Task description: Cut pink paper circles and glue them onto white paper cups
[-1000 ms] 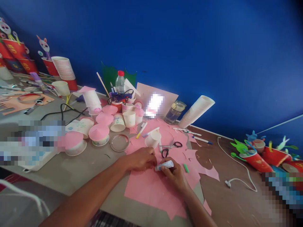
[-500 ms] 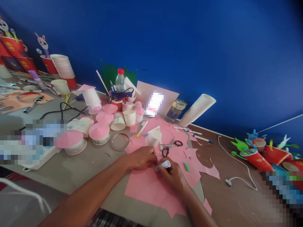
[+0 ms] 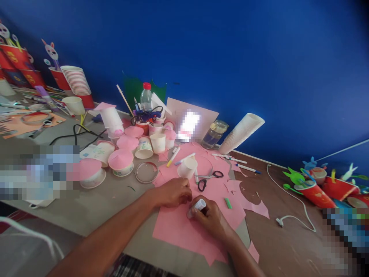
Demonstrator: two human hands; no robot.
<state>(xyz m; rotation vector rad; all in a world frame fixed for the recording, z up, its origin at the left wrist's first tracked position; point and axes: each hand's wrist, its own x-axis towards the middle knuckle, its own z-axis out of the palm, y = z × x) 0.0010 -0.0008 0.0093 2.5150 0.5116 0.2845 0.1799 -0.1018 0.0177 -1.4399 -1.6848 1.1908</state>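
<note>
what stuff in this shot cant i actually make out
All in the head view:
- Left hand: fingertips curled under and hidden by the hand itself, so any grip is unclear.
- White tube: partly covered by the right hand; any print too small to read.
- Bright screen: blurred into blocks.
- Checked cloth: cut off by the bottom edge.

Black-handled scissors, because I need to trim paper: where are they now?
Head view, right of centre: the scissors lie open on pink paper, right of the white cup and beyond the right hand.
</note>
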